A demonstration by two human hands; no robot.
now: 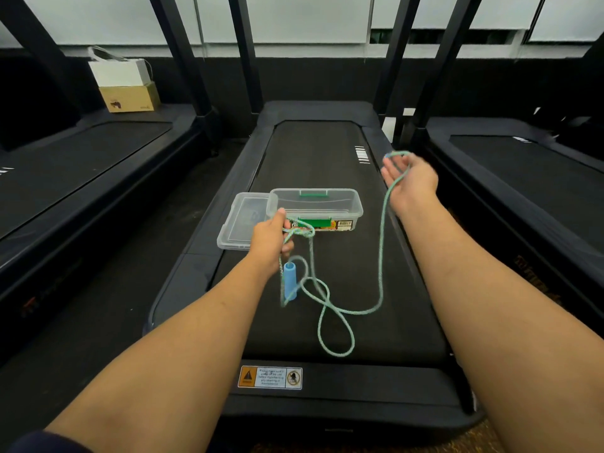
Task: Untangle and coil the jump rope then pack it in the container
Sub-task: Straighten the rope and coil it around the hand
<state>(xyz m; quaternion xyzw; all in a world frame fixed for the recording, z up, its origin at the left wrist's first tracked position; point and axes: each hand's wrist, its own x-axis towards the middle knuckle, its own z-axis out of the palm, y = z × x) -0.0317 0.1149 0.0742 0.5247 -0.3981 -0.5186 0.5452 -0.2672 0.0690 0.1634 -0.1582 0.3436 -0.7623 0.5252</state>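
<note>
2 hands share the rope [380,263]: left hand [269,240] clamps a knotted bunch by the container [315,204], toward the left edge of the treadmill [327,152]; whether the right hand [410,181] grips, I cannot tell. Untangling now; next I loosen that knot.

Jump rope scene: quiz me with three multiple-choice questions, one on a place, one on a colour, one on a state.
1. Where does the container sit? A on the treadmill belt; B on a chair; C on a shelf.
2. What colour is the handle of the jump rope? A red; B blue; C black.
3. How is the container? A lidded; B open, lid beside it; C upside down.
Answers: 1 A, it rests on the black belt. 2 B, the handle by the left hand is blue. 3 B, its top is open and the lid lies at its left.
</note>
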